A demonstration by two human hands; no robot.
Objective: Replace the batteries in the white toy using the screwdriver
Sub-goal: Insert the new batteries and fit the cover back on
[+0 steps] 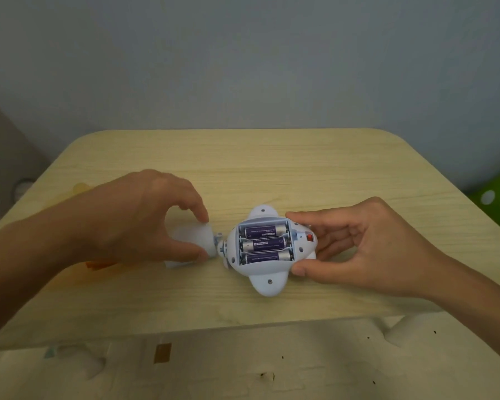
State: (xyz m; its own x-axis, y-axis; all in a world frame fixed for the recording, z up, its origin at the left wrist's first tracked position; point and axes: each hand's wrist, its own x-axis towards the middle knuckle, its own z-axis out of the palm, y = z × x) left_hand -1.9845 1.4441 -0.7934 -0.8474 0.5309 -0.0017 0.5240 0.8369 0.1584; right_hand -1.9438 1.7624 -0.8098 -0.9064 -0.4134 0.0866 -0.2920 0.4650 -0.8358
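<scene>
The white toy point(267, 280) lies belly-up on the wooden table point(272, 163), its battery bay uncovered. Three purple batteries point(264, 244) sit side by side in the bay. My right hand point(352, 246) grips the toy's right end, thumb at the near side and fingers at the far side, beside a small red switch point(309, 237). My left hand point(145, 217) pinches a white plastic piece point(198, 239), apparently the battery cover, just left of the toy. An orange thing point(98, 265), maybe the screwdriver, pokes out under my left forearm, mostly hidden.
A pale yellow blurred thing point(80, 187) lies at the table's far left. A green dotted object point(497, 194) stands beyond the table's right edge. White table legs point(399, 327) and a speckled floor show below the near edge.
</scene>
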